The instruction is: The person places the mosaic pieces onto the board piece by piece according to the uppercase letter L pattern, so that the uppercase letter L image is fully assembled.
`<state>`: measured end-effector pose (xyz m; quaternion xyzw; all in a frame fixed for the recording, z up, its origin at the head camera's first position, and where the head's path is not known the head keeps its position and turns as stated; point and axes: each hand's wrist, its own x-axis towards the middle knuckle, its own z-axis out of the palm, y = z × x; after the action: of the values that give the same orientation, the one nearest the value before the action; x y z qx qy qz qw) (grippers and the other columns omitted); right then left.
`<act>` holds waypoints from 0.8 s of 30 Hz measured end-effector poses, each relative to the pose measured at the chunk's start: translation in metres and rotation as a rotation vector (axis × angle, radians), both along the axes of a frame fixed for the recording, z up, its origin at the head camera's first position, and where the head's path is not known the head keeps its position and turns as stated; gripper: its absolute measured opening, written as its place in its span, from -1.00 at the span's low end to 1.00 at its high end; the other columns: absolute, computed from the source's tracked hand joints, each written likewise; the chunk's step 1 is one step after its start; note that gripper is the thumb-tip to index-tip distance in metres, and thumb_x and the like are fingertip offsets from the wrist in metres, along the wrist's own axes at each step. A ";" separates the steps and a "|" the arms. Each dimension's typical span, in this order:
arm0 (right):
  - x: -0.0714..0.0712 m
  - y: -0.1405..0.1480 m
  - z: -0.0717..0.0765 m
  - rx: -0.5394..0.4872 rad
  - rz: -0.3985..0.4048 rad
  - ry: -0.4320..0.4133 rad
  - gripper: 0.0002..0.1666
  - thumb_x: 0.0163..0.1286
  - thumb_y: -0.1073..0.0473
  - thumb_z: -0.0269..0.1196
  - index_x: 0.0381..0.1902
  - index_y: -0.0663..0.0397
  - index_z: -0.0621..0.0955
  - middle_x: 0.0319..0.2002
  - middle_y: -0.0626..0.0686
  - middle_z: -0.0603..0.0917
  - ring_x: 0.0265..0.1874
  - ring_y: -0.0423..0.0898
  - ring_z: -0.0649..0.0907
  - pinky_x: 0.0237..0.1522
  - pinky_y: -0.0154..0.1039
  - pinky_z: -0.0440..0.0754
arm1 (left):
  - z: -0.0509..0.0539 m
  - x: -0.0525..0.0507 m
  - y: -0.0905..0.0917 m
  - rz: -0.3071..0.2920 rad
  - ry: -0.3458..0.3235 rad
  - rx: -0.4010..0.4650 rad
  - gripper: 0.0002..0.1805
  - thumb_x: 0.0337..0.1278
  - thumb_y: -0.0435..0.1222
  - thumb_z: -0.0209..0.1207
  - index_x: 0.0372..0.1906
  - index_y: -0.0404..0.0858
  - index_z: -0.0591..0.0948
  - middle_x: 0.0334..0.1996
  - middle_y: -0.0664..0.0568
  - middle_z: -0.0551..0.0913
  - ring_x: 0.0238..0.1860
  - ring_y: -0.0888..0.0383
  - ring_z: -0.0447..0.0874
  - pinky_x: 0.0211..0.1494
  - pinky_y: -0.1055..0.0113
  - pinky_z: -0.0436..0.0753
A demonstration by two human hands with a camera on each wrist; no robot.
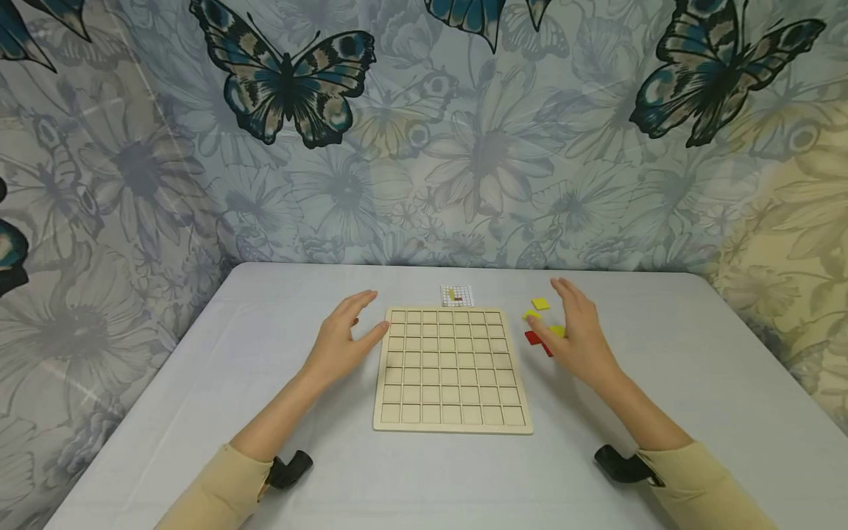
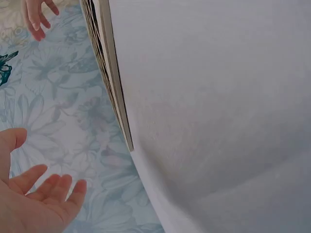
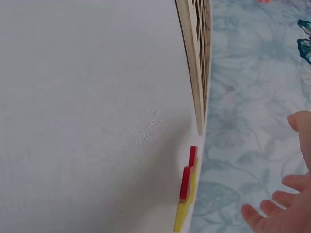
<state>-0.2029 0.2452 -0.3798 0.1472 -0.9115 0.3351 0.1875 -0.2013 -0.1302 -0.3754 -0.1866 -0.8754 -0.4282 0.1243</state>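
A pale wooden board [image 1: 450,358] with a grid of square recesses lies on the table. My left hand [image 1: 344,336] hovers by its upper left side, fingers extended and thumb apart, holding nothing. On the other side my right hand [image 1: 578,336] is held up over several small tiles, also with nothing in its grasp. Yellow tiles [image 1: 540,303] and red tiles [image 1: 533,337] lie loosely together there, partly hidden by that hand. In the right wrist view a red tile [image 3: 185,182] and a yellow tile [image 3: 180,217] show edge-on, apart from the fingers.
A small white card [image 1: 457,296] printed with a grid and coloured squares lies behind the board. White cloth covers the table [image 1: 457,478]. Behind its far edge hangs a backdrop [image 1: 411,199] with flowers and butterflies.
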 end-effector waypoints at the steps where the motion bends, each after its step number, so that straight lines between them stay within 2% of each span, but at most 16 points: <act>1: 0.000 0.001 0.000 -0.012 0.005 -0.001 -0.16 0.37 0.12 0.28 0.44 0.35 0.18 0.41 0.36 0.18 0.32 0.38 0.17 0.16 0.36 0.27 | -0.001 0.000 -0.001 -0.005 0.001 0.009 -0.40 0.26 -0.18 0.25 0.35 -0.27 0.43 0.33 -0.08 0.42 0.32 -0.02 0.38 0.21 0.07 0.51; 5: 0.002 0.005 -0.001 -0.057 0.011 -0.034 -0.25 0.40 0.14 0.25 0.40 0.34 0.25 0.35 0.34 0.27 0.24 0.30 0.31 0.07 0.25 0.47 | -0.003 0.001 -0.003 -0.023 -0.035 0.025 -0.52 0.26 -0.22 0.26 0.25 -0.26 0.54 0.24 -0.04 0.51 0.23 0.00 0.48 0.14 0.12 0.57; 13: 0.002 0.015 -0.003 -0.099 -0.049 -0.174 -0.32 0.44 0.07 0.20 0.37 0.30 0.31 0.30 0.30 0.35 0.20 0.24 0.39 0.11 0.18 0.49 | -0.006 0.006 -0.004 -0.054 -0.170 0.033 -0.51 0.26 -0.19 0.25 0.25 -0.24 0.54 0.23 -0.04 0.53 0.21 -0.02 0.51 0.15 0.09 0.56; 19: 0.000 0.023 -0.007 -0.070 -0.078 -0.203 -0.42 0.44 0.13 0.20 0.30 0.34 0.39 0.23 0.33 0.40 0.13 0.25 0.44 0.08 0.20 0.51 | -0.008 0.008 -0.005 -0.096 -0.224 0.032 -0.49 0.24 -0.20 0.25 0.27 -0.28 0.52 0.22 -0.02 0.54 0.19 -0.01 0.53 0.14 0.15 0.57; 24: -0.001 0.032 -0.009 -0.045 -0.089 -0.242 -0.45 0.45 0.12 0.19 0.26 0.35 0.42 0.20 0.35 0.43 0.10 0.25 0.45 0.09 0.20 0.50 | -0.010 0.010 -0.006 -0.140 -0.276 0.009 -0.45 0.25 -0.18 0.25 0.30 -0.27 0.49 0.25 -0.03 0.51 0.22 0.00 0.51 0.18 0.11 0.54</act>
<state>-0.2040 0.2770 -0.3891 0.0610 -0.9254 0.3620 0.0941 -0.1912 -0.1360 -0.3850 -0.1861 -0.8671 -0.4614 -0.0269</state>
